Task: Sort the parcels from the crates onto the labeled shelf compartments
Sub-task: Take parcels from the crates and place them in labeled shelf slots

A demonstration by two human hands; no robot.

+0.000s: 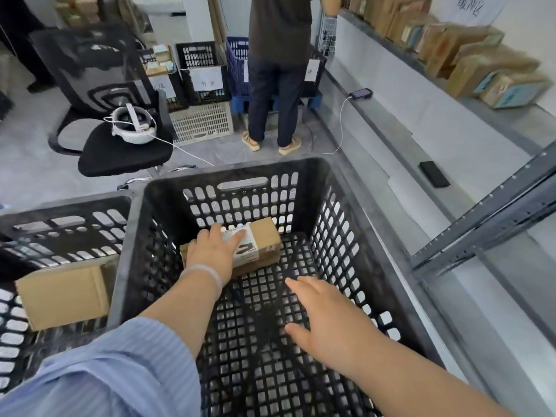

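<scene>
A grey-floored stockroom lies ahead of me, with a long metal shelf (427, 94) running down the right side and a row of brown boxes (469, 52) standing on its upper ledge. Directly below me is a black slatted crate (328, 212). My left hand (214, 248) reaches into it and lies palm-down on the one parcel (264, 236) inside, a brown carton with a white label lying flat against the crate's far wall; the fingers are spread over its top, not curled around it, so I see contact but no real grasp. My right hand (325, 314) hovers open and empty over the crate floor, nearer to me than the parcel and apart from it. To the left of my left arm sits a second crate (63, 218) with a flat cardboard box (63, 296) in it. Beyond the crates another person (278, 85) stands facing stacked bins, and an office chair (120, 152) carries a white headset (134, 124).
</scene>
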